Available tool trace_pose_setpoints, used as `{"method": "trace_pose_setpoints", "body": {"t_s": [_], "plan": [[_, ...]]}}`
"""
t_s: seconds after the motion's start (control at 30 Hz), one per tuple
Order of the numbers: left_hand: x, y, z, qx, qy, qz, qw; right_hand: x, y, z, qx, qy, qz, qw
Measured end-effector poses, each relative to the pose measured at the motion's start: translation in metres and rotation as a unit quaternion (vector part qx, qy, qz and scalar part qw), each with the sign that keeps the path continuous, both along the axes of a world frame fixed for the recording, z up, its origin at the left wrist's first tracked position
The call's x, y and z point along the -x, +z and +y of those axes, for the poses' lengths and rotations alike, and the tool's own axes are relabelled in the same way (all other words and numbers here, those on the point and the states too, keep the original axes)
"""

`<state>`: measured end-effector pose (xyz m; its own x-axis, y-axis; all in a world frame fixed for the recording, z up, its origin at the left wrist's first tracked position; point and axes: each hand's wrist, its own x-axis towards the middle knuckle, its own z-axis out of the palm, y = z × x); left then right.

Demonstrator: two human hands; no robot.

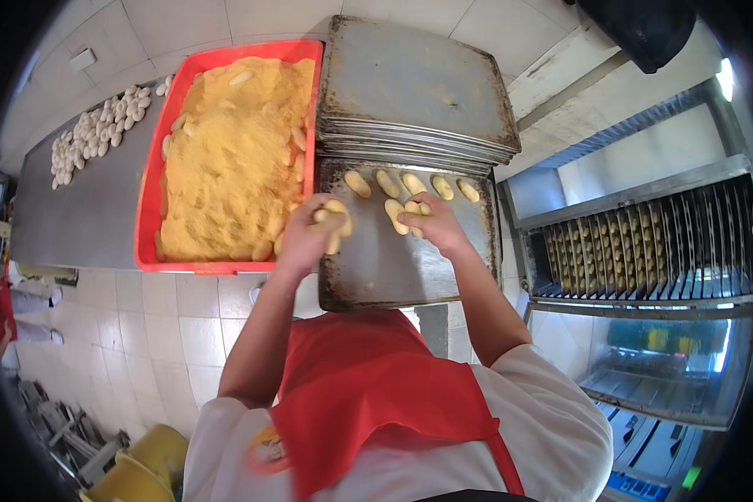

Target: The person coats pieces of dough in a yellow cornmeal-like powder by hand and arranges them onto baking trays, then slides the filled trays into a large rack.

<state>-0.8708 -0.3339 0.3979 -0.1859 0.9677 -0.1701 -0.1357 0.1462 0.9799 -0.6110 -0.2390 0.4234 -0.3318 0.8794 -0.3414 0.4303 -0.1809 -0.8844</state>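
Note:
My left hand [311,233] is closed round several crumb-coated dough pieces [336,219], between the red tub and the baking tray's left edge. Over the middle of the dark metal baking tray [376,280], my right hand [435,222] grips more of these oblong pieces, one of them [396,216] pointing down toward the tray. A row of several coated dough pieces [412,184] lies along the tray's far side, spaced apart. To the left, the red tub [148,226] is heaped with yellow crumbs [234,159], and a few dough pieces poke out along its sides.
A tall stack of baking trays [418,79] stands just beyond the working tray. White dough pieces [100,134] lie on a dark table [75,213] at far left. On the right, a metal rack [644,247] holds filled trays. Yellow buckets [142,468] sit on the floor.

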Motion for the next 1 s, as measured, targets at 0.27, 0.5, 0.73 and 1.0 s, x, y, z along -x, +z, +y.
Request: {"method": "trace_pose_setpoints", "body": {"t_s": [0.27, 0.5, 0.73, 1.0], "plan": [[-0.077, -0.014, 0.025, 0.101, 0.054, 0.441, 0.890, -0.036, -0.064, 0.019, -0.188, 0.082, -0.150, 0.967], [-0.135, -0.013, 0.066, 0.071, -0.090, 0.054, 0.992, -0.140, -0.046, 0.025, -0.081, -0.041, 0.003, 0.996], [-0.195, -0.013, 0.099, 0.086, -0.148, 0.565, 0.807, -0.150, -0.056, 0.030, -0.180, 0.023, -0.177, 0.967], [-0.255, -0.021, 0.119, 0.003, -0.246, 0.581, 0.776, -0.188, -0.070, 0.027, -0.302, -0.127, -0.043, 0.944]]}}
